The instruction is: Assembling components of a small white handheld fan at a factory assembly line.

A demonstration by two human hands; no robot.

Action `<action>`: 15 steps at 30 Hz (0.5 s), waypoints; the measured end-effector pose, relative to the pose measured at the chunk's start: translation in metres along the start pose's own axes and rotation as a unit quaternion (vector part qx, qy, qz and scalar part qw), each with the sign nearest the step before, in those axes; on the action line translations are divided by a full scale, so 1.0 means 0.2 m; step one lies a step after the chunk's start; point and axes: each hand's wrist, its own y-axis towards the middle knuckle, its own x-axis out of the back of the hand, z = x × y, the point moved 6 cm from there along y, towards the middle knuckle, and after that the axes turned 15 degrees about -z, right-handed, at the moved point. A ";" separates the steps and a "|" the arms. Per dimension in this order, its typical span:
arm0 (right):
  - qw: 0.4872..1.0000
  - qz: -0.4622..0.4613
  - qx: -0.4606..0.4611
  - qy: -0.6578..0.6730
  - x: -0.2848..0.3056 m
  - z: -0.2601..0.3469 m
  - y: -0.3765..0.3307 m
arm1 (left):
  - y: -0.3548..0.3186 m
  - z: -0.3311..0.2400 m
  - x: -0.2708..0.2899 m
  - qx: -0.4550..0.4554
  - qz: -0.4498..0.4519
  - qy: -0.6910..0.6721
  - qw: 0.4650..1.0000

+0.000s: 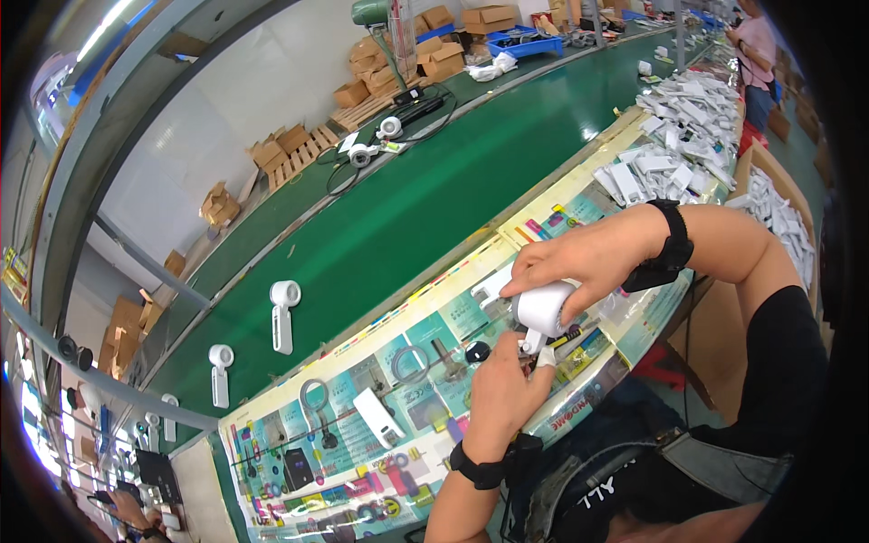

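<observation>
Between my hands is a small white handheld fan [541,310], its round head up and its neck pointing down. My right hand [593,258] wraps over the head from above, thumb on its near side. Below, my left hand [507,391] closes around the neck, and its fingers partly hide that end. A white plastic piece [493,287] lies just beyond my right fingertips, partly covered. Close to my left hand sits a small dark round object [477,351]. Farther left, a white handle-shaped part [378,418] lies on the printed bench covering [348,471].
Beyond the bench runs a green conveyor belt [398,244] carrying white handheld fans [282,317]. White plastic parts [683,118] are heaped at the far right, beside a cardboard box [789,195] of similar parts. A co-worker [756,54] stands at the back right.
</observation>
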 end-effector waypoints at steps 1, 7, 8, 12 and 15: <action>1.000 -0.002 -0.003 -0.003 0.00 -0.01 0.00 | 0.00 -0.01 0.00 -0.002 -0.002 -0.021 1.000; 0.993 -0.056 0.038 0.098 -0.06 -0.05 -0.02 | -0.01 0.02 0.01 0.021 -0.001 -0.066 0.998; 0.993 -0.054 0.042 0.092 -0.08 -0.06 -0.01 | -0.01 0.04 0.02 0.005 -0.017 -0.068 0.998; 0.988 -0.070 0.046 0.129 -0.11 -0.07 -0.02 | -0.04 0.12 -0.02 0.006 0.007 -0.066 0.998; 0.985 -0.147 0.063 0.058 -0.10 0.01 -0.06 | -0.01 0.18 0.01 0.067 -0.022 -0.142 0.987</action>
